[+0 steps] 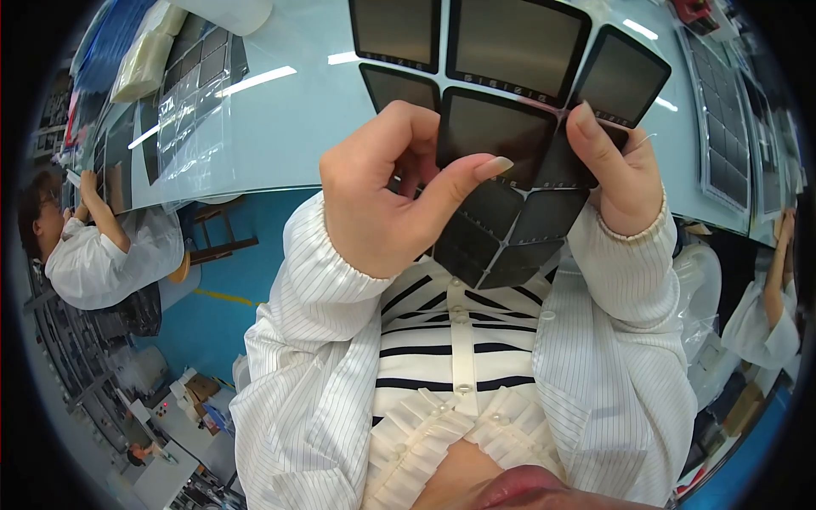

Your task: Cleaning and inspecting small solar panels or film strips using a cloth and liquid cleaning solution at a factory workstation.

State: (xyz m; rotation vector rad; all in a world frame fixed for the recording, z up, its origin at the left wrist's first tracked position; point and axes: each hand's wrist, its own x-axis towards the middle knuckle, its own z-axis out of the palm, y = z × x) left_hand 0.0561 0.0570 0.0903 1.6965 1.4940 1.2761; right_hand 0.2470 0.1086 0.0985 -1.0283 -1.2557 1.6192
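Both hands hold a flexible clear sheet bearing several dark, black-bordered rectangular panels (pixel 520 44), with small marks printed along their lower edges. My left hand (pixel 382 187) grips it at the left side, its thumb lying across the front of a middle panel and its other fingers curled at the edge and partly hidden behind. At the right side my right hand (pixel 616 174) pinches the sheet, thumb in front and fingers mostly out of sight behind. The upper panels reach out over the table, while the lower ones bend down towards my chest.
On the pale glass-topped table (pixel 285 127), similar panel sheets (pixel 197 64) lie at left beside a whitish bundle (pixel 146 66). More panel sheets (pixel 722 123) lie at right. Co-workers (pixel 106 246) sit on both sides. A wooden stool (pixel 223 234) stands below the table edge.
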